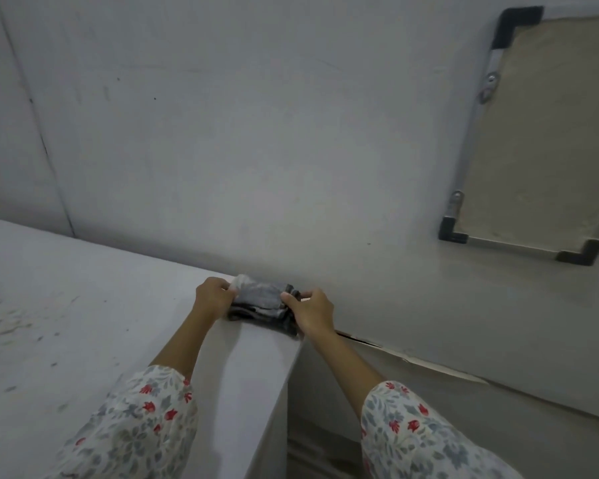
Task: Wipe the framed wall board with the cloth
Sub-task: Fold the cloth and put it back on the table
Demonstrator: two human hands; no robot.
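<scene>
Writing: nothing readable anywhere, no brand or label shows on the cloth or the board.
Counter: pale grey counter point(83, 323) fills the left side, with a few dark smudges on its surface; its right edge drops off just below the hands.
Left sleeve: white floral sleeve point(135, 426) with red and grey-blue flowers, forearm bare past it.
Left hand: the left hand point(212, 296) has its grip curled shut on the left end of the cloth, fingers tucked over the pale corner.
Cloth: folded grey cloth point(261, 304), dark with lighter patches, sits on the far right corner of the counter, right up against the wall point(222, 133). It's bunched between both hands.
Right hand: the right hand point(311, 311) pinches the right end of the cloth, thumb and fingertips pressed together on the fabric edge.
Right sleeve: same floral print point(426, 440), lower right.
Board: the framed wall board point(540, 133) hangs on the wall up at the right, well apart from the cloth and both hands. Beige surface, silver metal frame, black corner caps, small screw brackets on its left rail. The right side runs out of view.
</scene>
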